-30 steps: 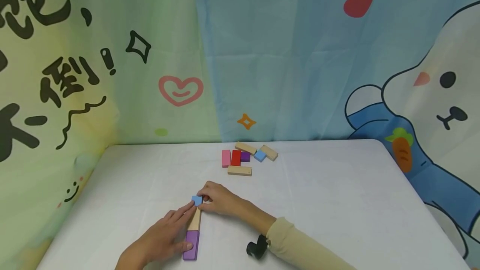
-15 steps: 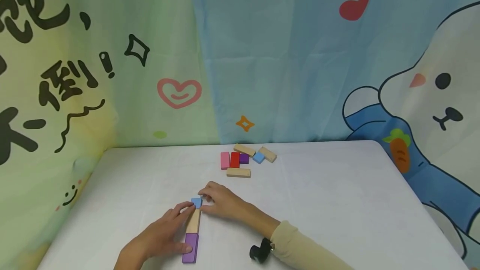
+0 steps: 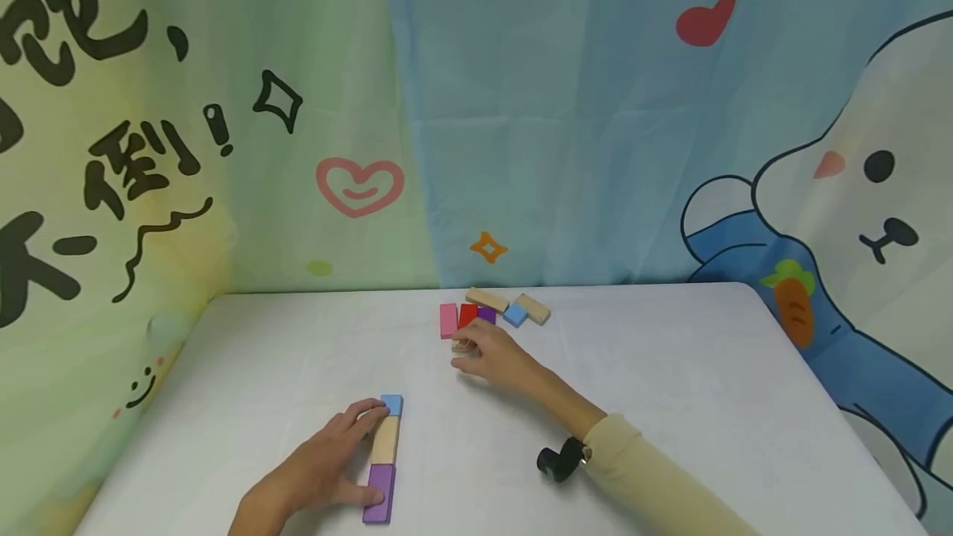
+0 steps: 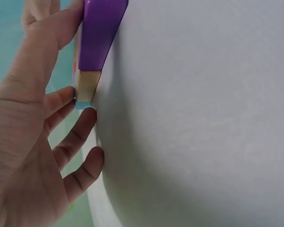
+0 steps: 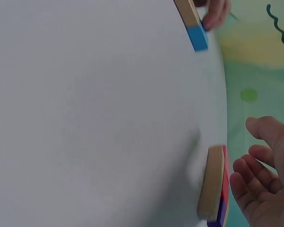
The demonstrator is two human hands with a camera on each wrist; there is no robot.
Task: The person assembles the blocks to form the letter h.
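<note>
A purple block (image 3: 381, 480), a plain wooden block (image 3: 385, 441) and a small blue block (image 3: 392, 405) lie end to end in a row. My left hand (image 3: 316, 461) stays along the row's left side, thumb on the purple block and fingertips by the blue one, fingers relaxed. Farther back, my right hand (image 3: 497, 360) hovers over another plain wooden block (image 5: 211, 184) and partly hides it in the head view. In the right wrist view, its loosely bent fingers (image 5: 248, 177) are apart from that block and hold nothing.
Behind the right hand lie a pink block (image 3: 448, 321), a red block (image 3: 467, 315), a purple block (image 3: 487, 315), a blue block (image 3: 515, 315) and two plain wooden blocks, close to the white table's (image 3: 670, 404) back edge. A printed curtain (image 3: 558, 147) hangs behind.
My right hand has left the small blue block and moved back and to the right, to the wooden block by the group. My left hand keeps its place beside the row.
</note>
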